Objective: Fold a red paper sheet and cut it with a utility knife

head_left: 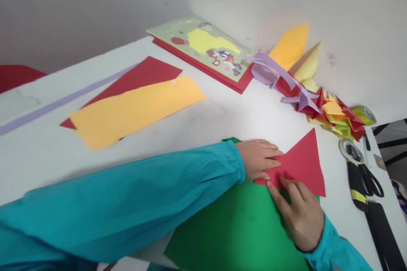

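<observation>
A folded piece of red paper [300, 163] lies partly over a sheet of green paper [235, 220] at the front of the table. My left hand [259, 159] rests flat on the red paper's left end, fingers stretched out and a little apart. With fingertips on the paper's lower edge, my right hand [300, 211] is spread, its index finger reaching close to the left thumb. Neither hand grips anything. The left palm covers part of the red paper, and both arms wear teal sleeves.
At left, a yellow-orange sheet [136, 110] overlaps dark red paper [143, 74] beside a purple strip [63, 103]. A picture pad [203, 46] lies behind on red sheets. Purple paper rings [263, 74], folded paper shapes [340, 112], tape [351, 151] and black-handled scissors [372, 180] are at right.
</observation>
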Demonstrator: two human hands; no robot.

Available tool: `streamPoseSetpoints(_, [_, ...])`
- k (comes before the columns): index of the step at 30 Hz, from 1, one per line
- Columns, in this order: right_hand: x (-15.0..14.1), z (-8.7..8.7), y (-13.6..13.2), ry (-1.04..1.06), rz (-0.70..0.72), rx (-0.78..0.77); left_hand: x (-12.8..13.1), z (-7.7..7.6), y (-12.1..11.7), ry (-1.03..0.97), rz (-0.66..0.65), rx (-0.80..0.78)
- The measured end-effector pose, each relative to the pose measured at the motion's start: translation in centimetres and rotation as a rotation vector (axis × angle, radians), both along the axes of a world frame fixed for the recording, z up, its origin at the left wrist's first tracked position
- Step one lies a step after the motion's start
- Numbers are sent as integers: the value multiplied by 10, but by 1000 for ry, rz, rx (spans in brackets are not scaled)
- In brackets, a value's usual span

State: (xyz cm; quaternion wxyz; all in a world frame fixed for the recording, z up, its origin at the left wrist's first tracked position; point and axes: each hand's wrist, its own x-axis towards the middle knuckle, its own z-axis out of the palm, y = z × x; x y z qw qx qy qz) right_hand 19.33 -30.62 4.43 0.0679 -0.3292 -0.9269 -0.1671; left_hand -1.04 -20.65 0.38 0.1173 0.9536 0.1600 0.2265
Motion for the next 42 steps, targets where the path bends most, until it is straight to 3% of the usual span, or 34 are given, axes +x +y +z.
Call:
streamPoseSetpoints(11, [-18, 1, 0, -168, -8, 116, 1, 3, -2, -21, 28, 37])
streamPoseSetpoints(26, [-27, -1, -1, -123, -41, 168, 0, -1, 1, -32, -10, -23])
streamPoseSetpoints(29, [-21, 3, 3, -33, -37, 111, 0, -3, 1, -95, 7, -49])
streamPoseSetpoints(33, [-4, 8, 10, 95, -10, -78, -1, -1, 2, -185, 72, -117])
streamPoseSetpoints(37, [15, 6, 19, 284, -2, -235, -2, 5, -1, -153, 95, -121])
streamPoseSetpoints(42, [20, -3, 41, 343, -153, -177, -2, 12, -5, -96, 90, -125])
